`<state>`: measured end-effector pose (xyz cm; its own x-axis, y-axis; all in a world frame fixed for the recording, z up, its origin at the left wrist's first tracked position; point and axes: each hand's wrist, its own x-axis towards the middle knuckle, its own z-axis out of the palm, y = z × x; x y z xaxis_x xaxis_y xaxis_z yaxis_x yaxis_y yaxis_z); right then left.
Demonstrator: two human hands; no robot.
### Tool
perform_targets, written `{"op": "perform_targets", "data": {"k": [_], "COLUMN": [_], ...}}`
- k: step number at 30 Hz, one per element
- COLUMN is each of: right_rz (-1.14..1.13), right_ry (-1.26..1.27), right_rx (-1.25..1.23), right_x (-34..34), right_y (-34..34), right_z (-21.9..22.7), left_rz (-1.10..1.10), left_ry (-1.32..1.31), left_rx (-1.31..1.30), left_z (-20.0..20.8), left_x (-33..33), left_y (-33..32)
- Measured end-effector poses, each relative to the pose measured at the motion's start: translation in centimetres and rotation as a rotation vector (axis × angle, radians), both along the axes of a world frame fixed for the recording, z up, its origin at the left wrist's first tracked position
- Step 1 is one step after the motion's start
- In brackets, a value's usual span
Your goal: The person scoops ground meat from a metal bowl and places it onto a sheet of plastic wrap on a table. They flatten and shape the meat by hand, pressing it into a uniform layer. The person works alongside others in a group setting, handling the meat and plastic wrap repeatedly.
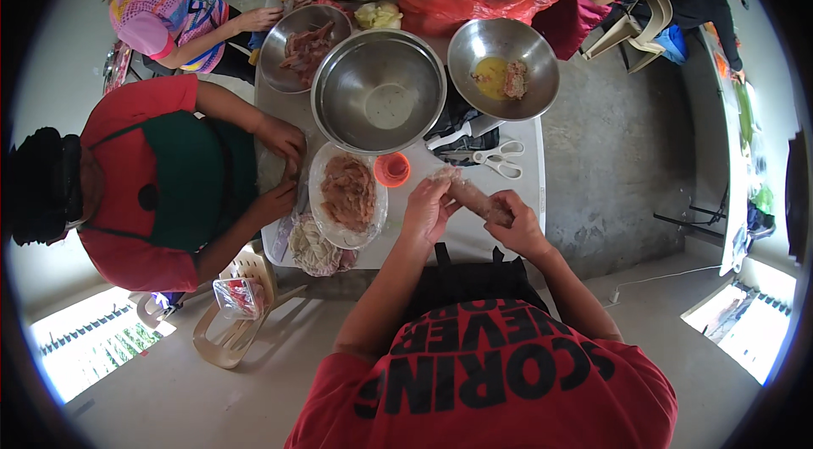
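Over the near right edge of the table, both my hands hold a pinkish-brown, sausage-shaped meat roll (474, 198), seemingly in clear plastic wrap. My left hand (429, 209) is closed round its far left end, where some loose film shows. At the near right end, the fingers of my right hand (518, 227) pinch the roll. Just beyond it lie white-handled scissors (501, 163) and a white-handled utensil (454, 137). An orange-rimmed cup (392, 170) stands left of my left hand, beside a plastic-covered white plate (383, 216) of raw meat slices (345, 193).
A large steel bowl (323, 98) stands mid-table. Another steel bowl (542, 47), at the right, holds yellow liquid and ground meat. A meat-filled bowl (269, 51) and red plastic bag (432, 9) stand beyond. A co-worker in red (127, 110) works at the left; others work at the far side.
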<state>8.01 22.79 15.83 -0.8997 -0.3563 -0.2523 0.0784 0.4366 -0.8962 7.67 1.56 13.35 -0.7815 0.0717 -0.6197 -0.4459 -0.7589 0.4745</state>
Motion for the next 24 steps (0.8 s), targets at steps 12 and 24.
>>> {"op": "perform_targets", "data": {"k": [12,24], "right_rz": [0.202,0.544], "right_ry": [0.277,0.074], "right_rx": [0.082,0.850], "right_x": [-17.0,-23.7], "right_y": [-14.2,-22.7], "right_z": [4.4,-4.6], "left_rz": [0.141,-0.559], "left_ry": [0.201,0.294], "left_rx": [-0.552,-1.869], "left_z": [3.3,-0.7], "left_x": [-13.9,-18.1], "left_y": [-14.9,-18.1]}}
